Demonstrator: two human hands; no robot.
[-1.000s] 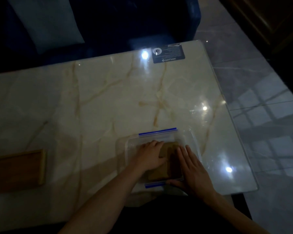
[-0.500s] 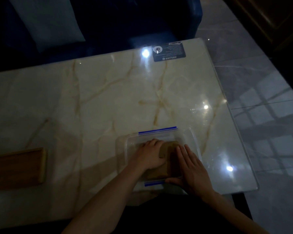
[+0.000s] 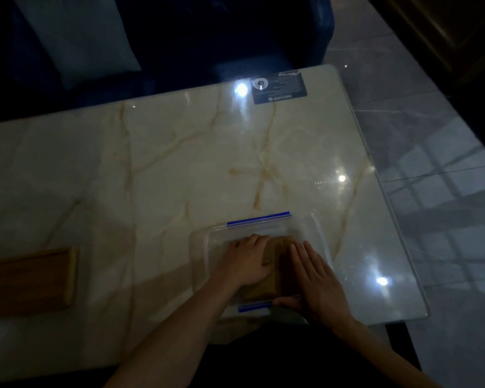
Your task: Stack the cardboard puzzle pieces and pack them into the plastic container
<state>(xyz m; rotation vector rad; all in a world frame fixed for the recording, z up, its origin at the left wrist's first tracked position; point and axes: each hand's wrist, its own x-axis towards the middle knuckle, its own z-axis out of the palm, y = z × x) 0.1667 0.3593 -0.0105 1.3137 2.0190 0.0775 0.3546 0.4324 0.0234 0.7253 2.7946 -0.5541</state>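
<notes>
A clear plastic container (image 3: 199, 247) with blue clips on its far and near rims sits near the table's front edge. Inside it lies a stack of brown cardboard puzzle pieces (image 3: 276, 273). My left hand (image 3: 245, 260) rests on the stack's left side, fingers curled over it. My right hand (image 3: 315, 278) lies flat along the stack's right side, thumb hooked at its near edge. Both hands hold the stack between them inside the container. Much of the stack is hidden under my hands.
The marble table (image 3: 165, 177) is glossy, with bright light reflections. A wooden board (image 3: 28, 281) lies at the left edge. A dark label (image 3: 279, 88) is stuck at the far right corner. A dark blue sofa with a pale cushion (image 3: 76, 37) stands behind the table.
Nothing has clearly moved; both hands stay on the cardboard stack in the container, with only a slight shift of view.
</notes>
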